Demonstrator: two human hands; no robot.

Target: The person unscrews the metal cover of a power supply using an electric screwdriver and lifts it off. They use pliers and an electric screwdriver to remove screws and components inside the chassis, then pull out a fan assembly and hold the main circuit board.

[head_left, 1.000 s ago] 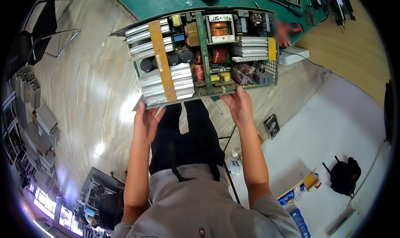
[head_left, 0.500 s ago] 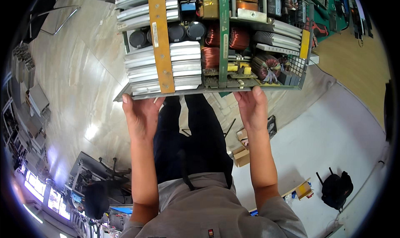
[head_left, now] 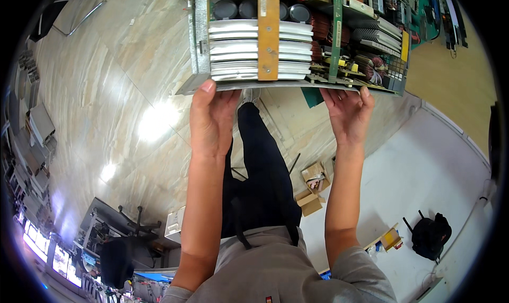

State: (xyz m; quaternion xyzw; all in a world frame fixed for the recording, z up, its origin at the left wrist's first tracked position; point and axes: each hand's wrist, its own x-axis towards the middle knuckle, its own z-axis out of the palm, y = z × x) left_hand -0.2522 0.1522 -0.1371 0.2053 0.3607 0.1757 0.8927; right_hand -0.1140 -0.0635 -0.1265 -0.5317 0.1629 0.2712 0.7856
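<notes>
Both my hands hold a large open-topped power supply unit (head_left: pixel 286 53) by its near metal edge. My left hand (head_left: pixel 212 117) grips the left part of that edge, thumb on top and fingers underneath. Towards the right end my right hand (head_left: pixel 347 114) has the same grip. Inside the unit are silver heat sinks (head_left: pixel 233 48), black round capacitors (head_left: pixel 225 9), copper-wound coils (head_left: pixel 374 67), an orange-brown strip (head_left: pixel 269 37) and a green circuit board strip (head_left: pixel 337 32). The unit's far side runs out of the picture at the top.
A green work surface (head_left: pixel 419 22) with tools lies at the upper right. Open cardboard boxes (head_left: pixel 310 202) stand on the floor right of my legs, and a black backpack (head_left: pixel 430 236) is farther right. A chair (head_left: pixel 114 255) is at the lower left, with stacked equipment (head_left: pixel 40 125) along the left.
The power supply unit has moved right and farther away, with both hands still on its near edge. Its left side wall now shows. My legs have shifted in a step.
</notes>
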